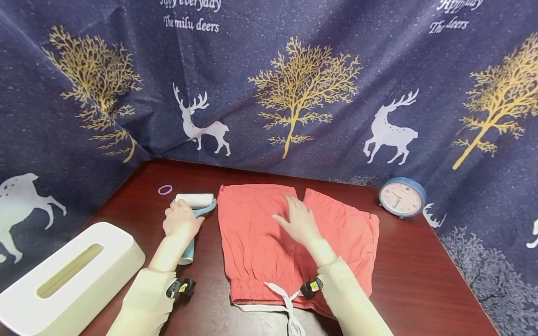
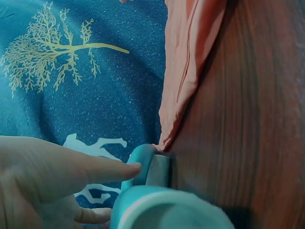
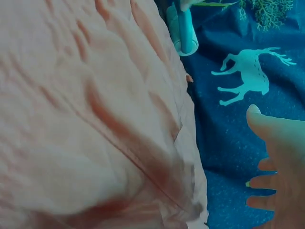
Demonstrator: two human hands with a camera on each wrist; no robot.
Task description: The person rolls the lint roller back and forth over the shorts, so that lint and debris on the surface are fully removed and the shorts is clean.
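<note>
On the left of the table lies a lint roller (image 1: 197,200) with a white roll and a blue frame and handle. My left hand (image 1: 181,220) grips it from above, fingers over the frame; the handle's round end (image 2: 167,210) shows large in the left wrist view. A pair of red shorts (image 1: 254,228) lies spread flat, waistband and white drawstring (image 1: 281,291) toward me. Above their right leg is my right hand (image 1: 300,223), fingers extended and holding nothing. Whether it touches the cloth, I cannot tell.
A white tissue box (image 1: 113,261) with a slot in its top stands at the left edge. Behind the roller lies a purple ring (image 1: 165,190). A round blue alarm clock (image 1: 402,197) stands at the back right. Printed cloth (image 1: 252,116) hangs behind the table.
</note>
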